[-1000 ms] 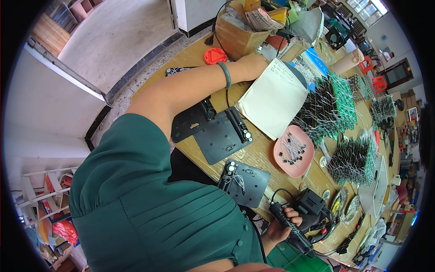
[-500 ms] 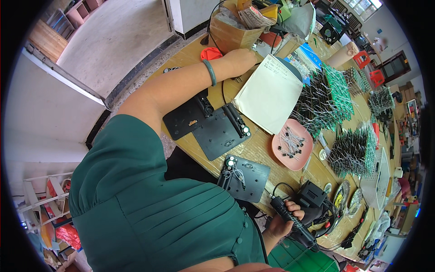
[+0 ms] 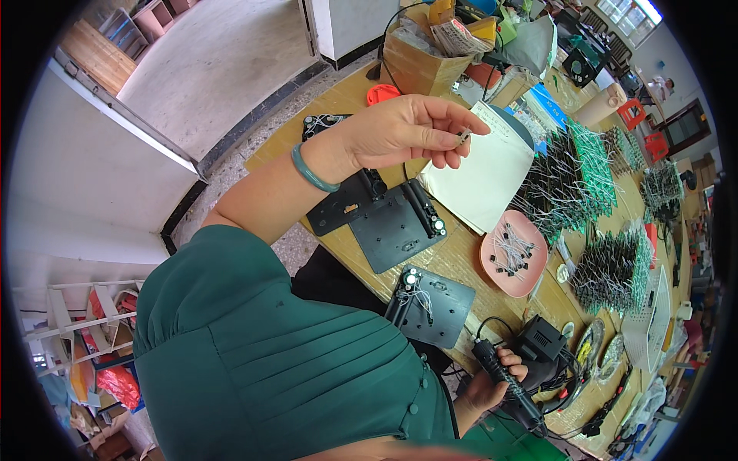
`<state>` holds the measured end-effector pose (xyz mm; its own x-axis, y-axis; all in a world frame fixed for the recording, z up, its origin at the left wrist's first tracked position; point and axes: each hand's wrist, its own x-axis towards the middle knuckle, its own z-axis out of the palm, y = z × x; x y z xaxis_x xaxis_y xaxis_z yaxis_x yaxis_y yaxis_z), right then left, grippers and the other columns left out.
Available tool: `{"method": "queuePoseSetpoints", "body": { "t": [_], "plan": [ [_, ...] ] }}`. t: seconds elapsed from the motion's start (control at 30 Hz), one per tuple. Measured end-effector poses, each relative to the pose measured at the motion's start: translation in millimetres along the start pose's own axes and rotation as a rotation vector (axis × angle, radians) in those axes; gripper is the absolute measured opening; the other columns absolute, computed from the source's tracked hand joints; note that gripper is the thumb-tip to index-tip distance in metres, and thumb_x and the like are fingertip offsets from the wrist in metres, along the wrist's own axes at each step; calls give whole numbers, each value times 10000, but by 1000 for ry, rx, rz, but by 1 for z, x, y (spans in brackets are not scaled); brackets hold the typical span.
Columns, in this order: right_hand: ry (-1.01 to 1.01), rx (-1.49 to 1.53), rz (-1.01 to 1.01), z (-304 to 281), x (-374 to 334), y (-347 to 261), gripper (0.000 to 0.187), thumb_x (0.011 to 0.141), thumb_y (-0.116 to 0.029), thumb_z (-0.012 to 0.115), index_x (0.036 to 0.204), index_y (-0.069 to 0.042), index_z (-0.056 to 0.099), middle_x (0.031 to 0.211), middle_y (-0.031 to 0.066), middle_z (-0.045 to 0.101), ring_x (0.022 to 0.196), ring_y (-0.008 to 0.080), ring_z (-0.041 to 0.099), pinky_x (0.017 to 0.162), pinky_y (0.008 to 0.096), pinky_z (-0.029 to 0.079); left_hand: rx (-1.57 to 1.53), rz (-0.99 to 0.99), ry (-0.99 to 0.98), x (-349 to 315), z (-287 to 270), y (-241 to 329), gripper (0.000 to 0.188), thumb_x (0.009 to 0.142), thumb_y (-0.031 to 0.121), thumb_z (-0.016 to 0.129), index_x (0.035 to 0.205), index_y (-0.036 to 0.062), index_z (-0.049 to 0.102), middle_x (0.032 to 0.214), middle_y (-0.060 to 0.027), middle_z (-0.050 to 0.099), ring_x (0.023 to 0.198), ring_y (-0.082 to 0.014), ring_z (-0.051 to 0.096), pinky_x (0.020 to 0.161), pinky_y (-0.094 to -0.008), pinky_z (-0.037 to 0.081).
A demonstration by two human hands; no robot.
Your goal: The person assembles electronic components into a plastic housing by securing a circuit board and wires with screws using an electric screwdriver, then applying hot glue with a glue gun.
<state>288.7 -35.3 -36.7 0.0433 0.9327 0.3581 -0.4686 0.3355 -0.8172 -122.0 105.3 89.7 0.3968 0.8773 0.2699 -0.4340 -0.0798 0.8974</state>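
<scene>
My left hand [image 3: 407,134], a green bangle on its wrist, is raised over the white paper sheets [image 3: 477,180]. Its thumb and fingers pinch a small pale metallic piece [image 3: 463,137], too small to name. My right hand [image 3: 492,382] is wrapped around a black corded electric screwdriver [image 3: 511,388] at the table's near edge. Closest to that hand lies a black plate [image 3: 453,301] with a roller-like part and white wires. Another black plate [image 3: 392,234] with a similar part is farther left, overlapping a third, which my left forearm partly covers.
A pink dish [image 3: 492,269] holds small black parts with white leads. Bundles of wired parts [image 3: 565,177] stand on green boards to the right. A black power box [image 3: 542,338] sits beside the screwdriver. A cardboard box [image 3: 423,65] and a red lid [image 3: 380,94] are at the far side.
My left hand has come back from near the cardboard box and now shows a small piece between its fingers. My right hand keeps its hold on the screwdriver. The whole view has shifted slightly.
</scene>
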Motion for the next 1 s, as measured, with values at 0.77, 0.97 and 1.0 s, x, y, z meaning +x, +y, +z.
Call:
{"method": "queuePoseSetpoints", "body": {
  "t": [0.77, 0.97, 1.0],
  "plan": [
    [-77, -15, -4, -12, 0, 2, 367, 842, -312, 699, 1069, -101, 501, 1059, 118, 536, 1084, 314, 483, 1033, 470, 323, 1854, -16, 170, 79, -44, -29, 183, 860, 70, 529, 945, -57, 629, 936, -237, 617, 937, -381, 608, 816, -424, 509],
    [-43, -53, -35, -11, -3, -1, 357, 842, -303, 711, 1069, -91, 534, 1071, 142, 573, 1100, 323, 522, 1017, 477, 369, 1244, 156, 122, -13, 46, -44, 288, 828, 238, 679, 1027, 33, 645, 902, -144, 646, 830, -256, 648, 726, -351, 510],
    [-27, -83, -61, -9, -4, 0, 359, 844, -308, 707, 1065, -76, 544, 1095, 168, 577, 1095, 335, 538, 1021, 486, 374, 1096, -34, -44, -28, 66, -45, 338, 822, 224, 682, 1096, 29, 639, 1000, -146, 646, 936, -275, 629, 823, -366, 497]
  ]
}}
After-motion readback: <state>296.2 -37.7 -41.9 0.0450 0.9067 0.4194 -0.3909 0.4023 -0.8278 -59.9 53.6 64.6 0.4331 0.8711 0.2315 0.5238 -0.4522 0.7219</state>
